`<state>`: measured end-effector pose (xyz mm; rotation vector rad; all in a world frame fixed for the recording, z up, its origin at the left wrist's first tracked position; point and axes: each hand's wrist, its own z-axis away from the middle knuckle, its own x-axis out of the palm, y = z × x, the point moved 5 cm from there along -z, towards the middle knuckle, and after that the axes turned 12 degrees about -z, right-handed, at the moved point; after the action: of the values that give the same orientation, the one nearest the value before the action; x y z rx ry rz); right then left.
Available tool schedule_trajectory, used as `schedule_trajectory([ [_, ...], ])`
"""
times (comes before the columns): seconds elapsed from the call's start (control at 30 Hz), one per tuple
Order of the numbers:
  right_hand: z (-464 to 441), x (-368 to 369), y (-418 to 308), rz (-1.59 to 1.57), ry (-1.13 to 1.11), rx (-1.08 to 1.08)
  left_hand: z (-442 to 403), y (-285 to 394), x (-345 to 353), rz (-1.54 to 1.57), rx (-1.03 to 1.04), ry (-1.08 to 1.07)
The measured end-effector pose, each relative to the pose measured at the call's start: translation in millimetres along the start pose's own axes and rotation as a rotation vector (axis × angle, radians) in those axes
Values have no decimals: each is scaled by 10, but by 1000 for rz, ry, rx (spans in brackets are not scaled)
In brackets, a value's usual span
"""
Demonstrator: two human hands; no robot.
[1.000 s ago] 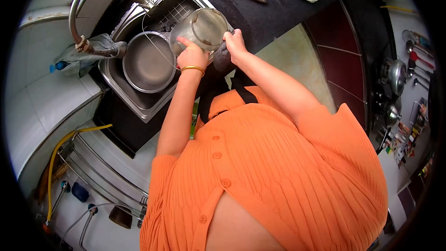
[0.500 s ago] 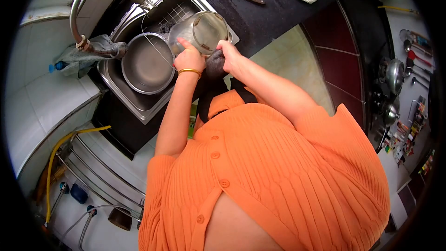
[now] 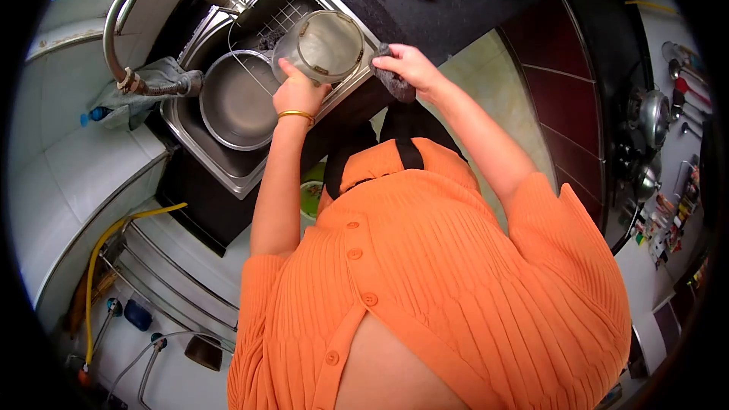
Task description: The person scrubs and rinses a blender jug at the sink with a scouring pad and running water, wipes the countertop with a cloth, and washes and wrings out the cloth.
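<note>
Container (image 3: 326, 44) aslant, round end up and rightward

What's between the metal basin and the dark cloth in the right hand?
The head view shows the left hand, holding a clear container, between the metal basin and the dark cloth; nearer the cloth runs a strip of sink rim.

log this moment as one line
left hand: holds clear container at sink | right hand: grips dark cloth | metal basin: in sink

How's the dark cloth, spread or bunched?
Bunched: the dark cloth is gathered into a narrow wad in the right grip.
</note>
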<state>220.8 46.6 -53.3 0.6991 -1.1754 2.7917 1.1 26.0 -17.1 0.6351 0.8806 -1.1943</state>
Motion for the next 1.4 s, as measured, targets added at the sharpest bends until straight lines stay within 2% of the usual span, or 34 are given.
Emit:
schedule_trajectory([
  [0.13,-82,412,-513,94,-261,-95,-9,-14,-43,11,-10,-31],
  [0.2,-256,580,-669,375,-321,-178,-77,-66,-3,58,13,-43],
  [0.27,-517,674,-625,624,-238,-453,-127,-106,-18,66,8,-47],
  [0.33,-481,755,-630,987,72,-751,-171,-138,-44,75,8,-47],
  [0.4,-345,797,-657,912,154,-997,-241,-178,-52,139,27,-50],
  [0.43,-328,800,-620,906,147,-999,-303,-230,-22,136,19,-49],
  [0.5,-306,842,-455,1004,-70,-961,-392,-271,72,244,10,-135],
  [0.63,-403,889,-456,813,-107,-1010,-397,-220,90,233,16,-143],
  [0.73,-640,1059,-526,838,-116,-1067,-419,-214,98,194,59,-52],
  [0.8,-832,1010,-614,902,13,-1149,-471,-244,138,286,21,-136],
  [0.87,-835,826,-664,932,142,-1158,-426,-199,76,260,38,-95],
  [1.0,-488,795,-449,985,58,-1060,-424,-216,47,242,46,-52],
  [1.13,-535,1135,-418,890,-34,-1088,-382,-168,18,313,27,-50],
  [1.27,-799,924,-639,1045,157,-1093,-497,-264,237,327,-33,-90],
  [1.33,-656,860,-601,1070,177,-1088,-479,-257,223,214,84,145],
  [1.4,-482,914,-435,1067,153,-1055,-503,-288,260,280,69,86],
])
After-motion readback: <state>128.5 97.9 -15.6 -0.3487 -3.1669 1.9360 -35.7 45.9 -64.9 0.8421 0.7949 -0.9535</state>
